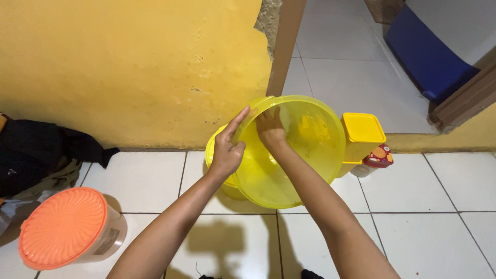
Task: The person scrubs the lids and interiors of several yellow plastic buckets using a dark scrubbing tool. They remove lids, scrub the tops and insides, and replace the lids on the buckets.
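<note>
Head view, looking down over white floor tiles [144,181] beside a yellow wall [129,67]: a translucent yellow bowl [305,170] is held tilted on its edge above the floor, its rim gripped by the left hand [226,150] with fingers stretched along the edge, while the right hand [269,129] is pressed flat and open against the inside. A second yellow tub [214,152] is partly hidden behind the bowl, and a square yellow container [361,135] is seen just to its right, with a small colourful pot [377,157] beside that. An orange-lidded tub [64,227] is set well apart at lower left, near dark clothes [36,150].
</note>
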